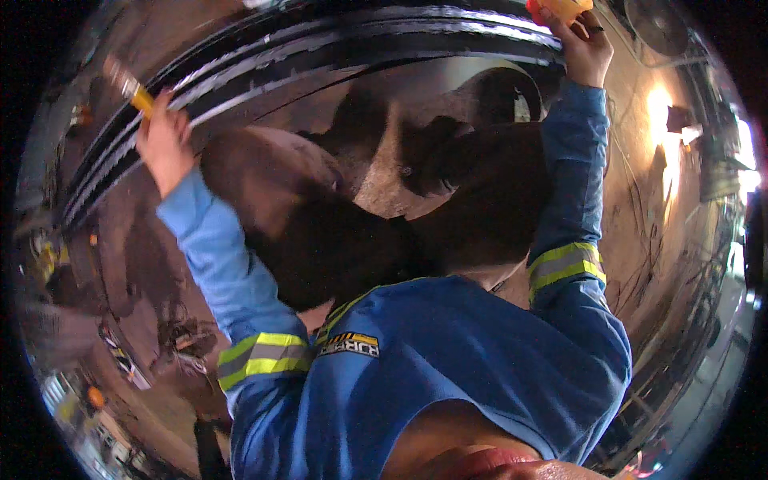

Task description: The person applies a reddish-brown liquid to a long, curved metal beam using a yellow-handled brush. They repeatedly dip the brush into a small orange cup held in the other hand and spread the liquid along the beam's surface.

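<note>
My left hand (166, 152) is raised at the upper left, its fingers closed round the yellow handle of a paintbrush (130, 90). The brush points up and left, its pale bristle end slightly blurred, beside long dark metal beams (320, 50) that curve across the upper view. At the upper right, my right hand (588, 54) grips an orange and red object (566, 10). The top edge cuts that object off, so I cannot make out its kind. My right hand is near the right end of the beams. Both arms are stretched forward in blue sleeves with reflective bands.
Brown floor (384, 188) shows between my knees and below the beams. Thin cables (640, 212) trail on the right, near a bright lamp (668, 132). A round disc-shaped thing (656, 24) is at the far right. Scattered gear (124, 356) lies at the lower left.
</note>
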The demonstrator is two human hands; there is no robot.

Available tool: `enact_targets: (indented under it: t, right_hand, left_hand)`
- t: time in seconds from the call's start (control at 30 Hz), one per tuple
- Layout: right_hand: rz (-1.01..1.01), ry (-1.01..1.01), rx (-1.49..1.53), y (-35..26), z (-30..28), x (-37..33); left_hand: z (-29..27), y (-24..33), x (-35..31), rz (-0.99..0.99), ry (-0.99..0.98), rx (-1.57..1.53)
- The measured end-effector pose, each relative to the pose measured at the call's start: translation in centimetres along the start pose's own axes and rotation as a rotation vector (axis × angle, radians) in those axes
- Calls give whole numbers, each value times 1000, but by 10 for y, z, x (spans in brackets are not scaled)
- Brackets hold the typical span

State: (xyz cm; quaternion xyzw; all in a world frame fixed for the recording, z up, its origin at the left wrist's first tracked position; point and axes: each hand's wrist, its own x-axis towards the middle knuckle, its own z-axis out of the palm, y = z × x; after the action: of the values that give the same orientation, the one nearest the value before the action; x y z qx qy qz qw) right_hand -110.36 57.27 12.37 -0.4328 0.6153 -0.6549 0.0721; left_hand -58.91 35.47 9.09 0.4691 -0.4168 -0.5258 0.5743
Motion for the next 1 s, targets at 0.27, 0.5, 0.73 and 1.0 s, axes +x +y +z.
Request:
enact_targets:
  t: [0.27,0.5,0.73,1.0]
  right_hand:
    - [-29,469,-258,-23,-146,-99]
    - [169,826,-153,15,-191,-244]
    - [383,931,-47,60,-177,-386]
    - [309,577,84,-21,-93,-286]
  left_hand:
    - [-119,-70,-48,-33,84,469]
    - [-229,-100,-41,27,103,815]
    - [-133,-24,-40,-14,196,799]
    - [-57,28,-104,81,88,98]
